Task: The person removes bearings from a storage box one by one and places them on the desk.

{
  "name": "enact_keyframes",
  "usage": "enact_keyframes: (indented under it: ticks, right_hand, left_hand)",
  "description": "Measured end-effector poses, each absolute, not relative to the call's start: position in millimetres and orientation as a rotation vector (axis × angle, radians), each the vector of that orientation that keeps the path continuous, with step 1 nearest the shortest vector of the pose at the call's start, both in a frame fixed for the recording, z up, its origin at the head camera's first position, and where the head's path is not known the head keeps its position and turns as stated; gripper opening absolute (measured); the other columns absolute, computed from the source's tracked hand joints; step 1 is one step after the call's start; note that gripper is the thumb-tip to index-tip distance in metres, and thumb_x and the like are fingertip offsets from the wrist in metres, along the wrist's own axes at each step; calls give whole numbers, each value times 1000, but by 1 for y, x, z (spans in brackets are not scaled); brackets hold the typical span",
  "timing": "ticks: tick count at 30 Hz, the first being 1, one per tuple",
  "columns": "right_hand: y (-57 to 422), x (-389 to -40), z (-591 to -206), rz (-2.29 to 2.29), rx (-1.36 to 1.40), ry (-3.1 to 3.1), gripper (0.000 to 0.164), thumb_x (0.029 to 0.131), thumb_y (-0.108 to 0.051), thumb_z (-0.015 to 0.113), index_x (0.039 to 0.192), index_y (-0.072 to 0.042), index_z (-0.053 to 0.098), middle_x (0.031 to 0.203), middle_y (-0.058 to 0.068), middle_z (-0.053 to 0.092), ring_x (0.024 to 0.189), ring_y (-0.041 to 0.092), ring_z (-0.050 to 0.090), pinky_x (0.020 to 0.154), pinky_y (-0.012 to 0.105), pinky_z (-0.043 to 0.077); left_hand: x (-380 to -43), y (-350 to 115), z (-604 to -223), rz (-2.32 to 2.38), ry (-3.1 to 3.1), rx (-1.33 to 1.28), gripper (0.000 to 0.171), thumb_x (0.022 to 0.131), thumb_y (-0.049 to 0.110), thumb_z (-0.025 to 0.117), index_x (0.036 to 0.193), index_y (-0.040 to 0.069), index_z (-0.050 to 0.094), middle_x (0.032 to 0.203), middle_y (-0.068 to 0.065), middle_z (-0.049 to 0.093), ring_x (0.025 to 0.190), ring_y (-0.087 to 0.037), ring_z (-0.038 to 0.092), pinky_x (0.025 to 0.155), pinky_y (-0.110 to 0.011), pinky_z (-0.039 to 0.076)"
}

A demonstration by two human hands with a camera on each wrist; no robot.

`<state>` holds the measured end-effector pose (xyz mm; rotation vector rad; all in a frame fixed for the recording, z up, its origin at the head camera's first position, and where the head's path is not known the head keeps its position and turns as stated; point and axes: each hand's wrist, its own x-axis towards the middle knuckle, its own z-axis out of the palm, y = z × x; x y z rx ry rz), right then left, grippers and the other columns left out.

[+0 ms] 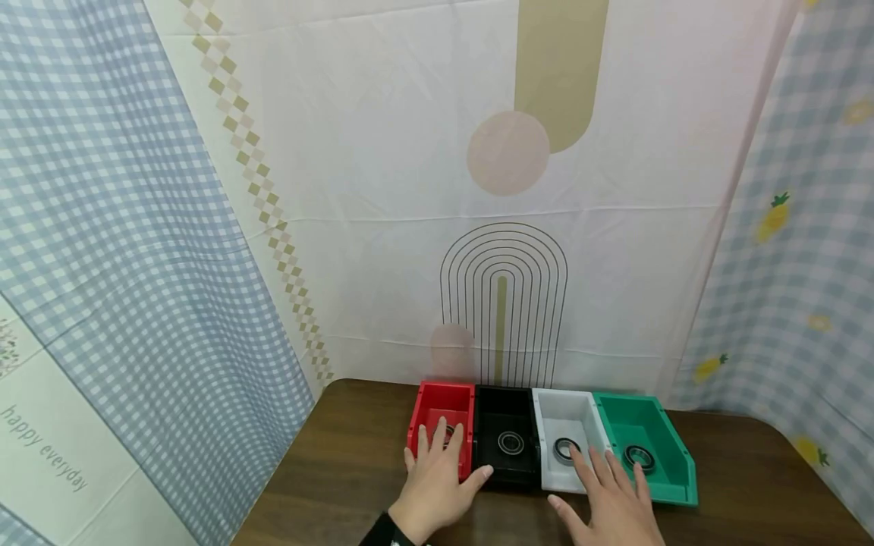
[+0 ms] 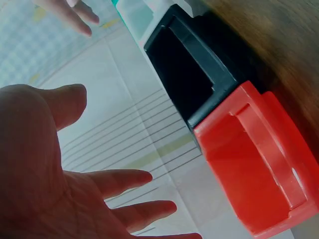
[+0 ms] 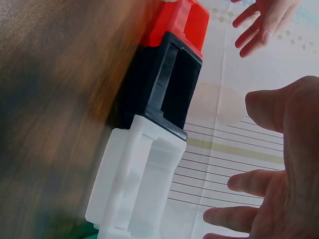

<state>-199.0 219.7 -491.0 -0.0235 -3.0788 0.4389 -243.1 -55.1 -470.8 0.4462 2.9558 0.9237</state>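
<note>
My left hand point(image 1: 435, 489) hovers over the front of the red bin point(image 1: 444, 396), fingers spread and nothing held. A bearing point(image 1: 448, 434) in that bin is partly hidden behind the fingers. The right hand point(image 1: 612, 502) is spread in front of the white bin point(image 1: 565, 413) and green bin point(image 1: 628, 415), its fingertips overlapping their front parts in the head view. One ring-shaped bearing point(image 1: 558, 458) lies in the white bin and another point(image 1: 630, 459) in the green one. Between the hands stands the black bin point(image 1: 504, 406) with a bearing point(image 1: 501, 444) on its floor.
All the bins stand side by side in a row on a brown wooden table point(image 1: 334, 462). Behind them hangs a patterned white cloth point(image 1: 382, 265). Checked cloths hang at the left point(image 1: 136, 227) and right point(image 1: 785, 303) sides.
</note>
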Motion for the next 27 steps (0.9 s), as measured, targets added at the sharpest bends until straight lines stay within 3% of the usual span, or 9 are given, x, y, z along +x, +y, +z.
enact_keyframes:
  ticks: [12, 20, 27]
  right_hand:
    - [226, -197, -491, 452, -15, -3081, 104, 91, -85, 55, 163, -10, 43, 162, 35, 43, 151, 63, 33, 119, 86, 10]
    - [230, -197, -490, 455, -16, -3064, 97, 95, -77, 58, 163, -10, 44, 161, 35, 46, 151, 62, 35, 119, 85, 11]
    - [232, -197, -495, 422, -46, -3062, 97, 96, -77, 57, 163, -9, 43, 159, 35, 48, 148, 64, 36, 118, 86, 13]
  left_hand:
    - [-282, -65, -469, 890, 3043, 418, 84, 99, 56, 68, 156, -3, 49, 167, -30, 39, 155, -63, 28, 113, -90, 22]
    - [-321, -73, -490, 769, 3252, 365, 81, 100, 44, 71, 155, -11, 46, 164, -36, 41, 157, -58, 30, 122, -74, 32]
    - [-351, -71, -509, 806, 3268, 262, 75, 101, 32, 70, 148, -21, 45, 152, -40, 50, 145, -56, 45, 116, -68, 44]
